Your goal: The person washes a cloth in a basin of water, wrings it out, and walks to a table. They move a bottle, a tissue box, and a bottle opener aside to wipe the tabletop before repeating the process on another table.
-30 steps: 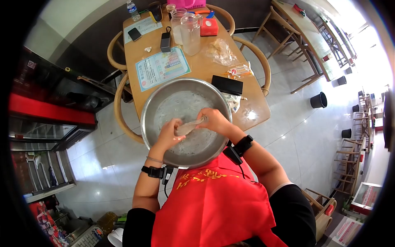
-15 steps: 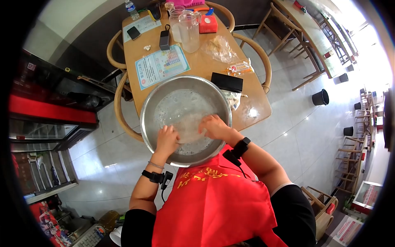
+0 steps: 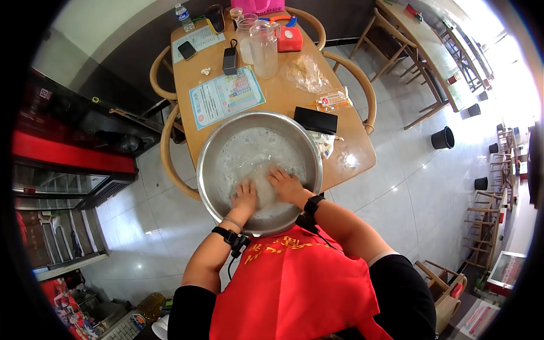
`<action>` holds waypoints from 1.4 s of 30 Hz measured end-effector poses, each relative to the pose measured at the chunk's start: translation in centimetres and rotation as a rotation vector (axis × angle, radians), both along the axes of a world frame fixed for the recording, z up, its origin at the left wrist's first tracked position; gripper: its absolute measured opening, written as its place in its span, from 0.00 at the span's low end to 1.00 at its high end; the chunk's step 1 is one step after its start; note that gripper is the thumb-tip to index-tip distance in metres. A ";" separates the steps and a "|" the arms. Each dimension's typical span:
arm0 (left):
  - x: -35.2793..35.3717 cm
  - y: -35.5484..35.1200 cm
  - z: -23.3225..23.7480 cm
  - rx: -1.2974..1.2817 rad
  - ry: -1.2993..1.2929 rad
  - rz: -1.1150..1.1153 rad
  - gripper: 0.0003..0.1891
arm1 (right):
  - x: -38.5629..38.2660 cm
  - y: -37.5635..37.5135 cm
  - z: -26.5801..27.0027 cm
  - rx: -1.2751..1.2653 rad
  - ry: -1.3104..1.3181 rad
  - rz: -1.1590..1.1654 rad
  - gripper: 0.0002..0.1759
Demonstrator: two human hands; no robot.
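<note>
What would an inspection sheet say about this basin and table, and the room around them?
Surface: wooden table, mostly covered.
Job's things: metal basin of foamy water at the near edge; pale wet item in it.
Clutter: printed sheet, clear pitchers, black case, plastic bag, red box, phone.
Grips: left hand and right hand press on the item; finger closure unclear.
Cables: black leads at the left wrist band and right wrist band; corded charger on the table.
Surroundings: wooden chairs, tiled floor, black bins.
</note>
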State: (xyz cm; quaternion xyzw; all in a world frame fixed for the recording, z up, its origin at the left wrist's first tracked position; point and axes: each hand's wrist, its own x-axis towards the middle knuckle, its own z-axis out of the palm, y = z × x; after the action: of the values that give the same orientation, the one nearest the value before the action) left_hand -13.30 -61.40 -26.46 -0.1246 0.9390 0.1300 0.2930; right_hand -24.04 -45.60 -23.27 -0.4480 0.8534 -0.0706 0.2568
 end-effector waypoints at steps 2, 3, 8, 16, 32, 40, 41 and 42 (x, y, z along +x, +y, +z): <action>-0.3 -0.3 0.0 -0.071 0.041 -0.062 0.43 | -0.1 -0.6 -0.4 -0.024 -0.133 -0.137 0.37; -0.9 -0.3 0.0 -0.052 -0.003 0.017 0.37 | -0.2 -1.1 -1.9 -0.024 -0.131 -0.134 0.37; -2.3 -1.1 0.8 0.844 0.032 0.861 0.25 | -0.9 -1.8 -5.9 -0.291 -1.299 -1.047 0.24; -2.6 0.2 10.7 0.838 0.704 0.118 0.10 | -1.6 -2.2 3.7 -0.367 -2.070 -1.246 0.27; -5.4 3.5 10.7 0.618 1.491 0.281 0.13 | -1.0 -8.5 3.2 -0.849 -2.224 -0.775 0.18; -6.1 2.2 6.1 1.152 0.950 1.175 0.13 | 0.7 -7.0 1.5 -0.443 -0.929 -0.901 0.18; -6.1 2.0 5.9 1.156 0.950 1.173 0.13 | 0.5 -6.4 3.4 -0.444 -0.924 -0.903 0.18; -6.1 1.8 5.8 1.025 0.887 1.171 0.12 | 0.3 -5.6 5.4 -0.389 -0.752 -0.852 0.17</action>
State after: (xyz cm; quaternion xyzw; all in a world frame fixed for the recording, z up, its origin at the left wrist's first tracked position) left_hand -19.42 -59.62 -20.70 -0.3758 0.5785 0.6984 -0.1906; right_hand -23.73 -51.16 -17.90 -0.0497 0.7799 -0.4757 0.4036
